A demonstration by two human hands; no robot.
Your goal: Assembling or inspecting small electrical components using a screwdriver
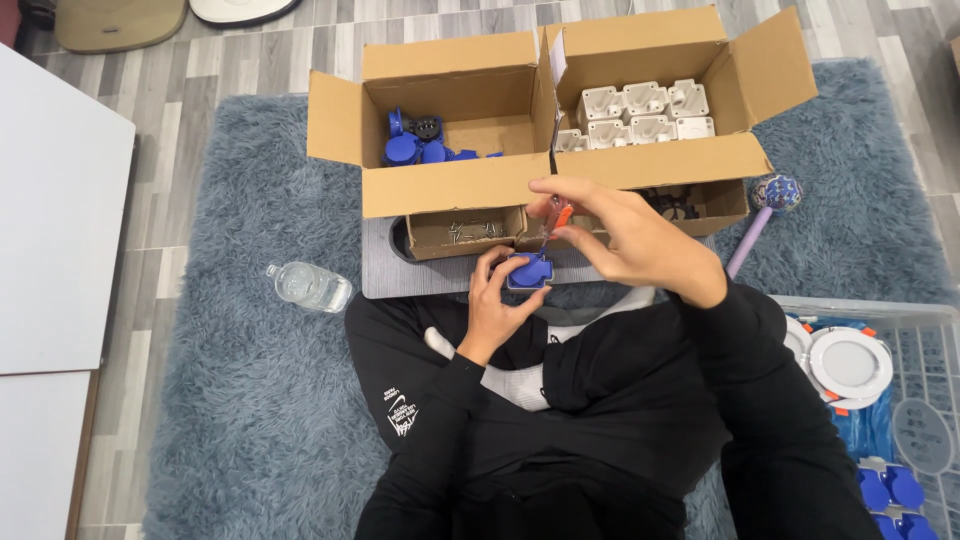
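The screwdriver (556, 216) tip was hidden behind the blue plug (528, 270), which the left hand (497, 300) fingers clamped at the board's (385, 275) near edge; the right hand (620, 235) fingers pinched the screwdriver. The left box (440, 185) held blue parts, the right box (660, 160) white ones.

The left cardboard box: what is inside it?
Inside the left cardboard box, blue plastic parts lie in a pile against its near wall. That wall hides the box floor in front and any parts lying there.
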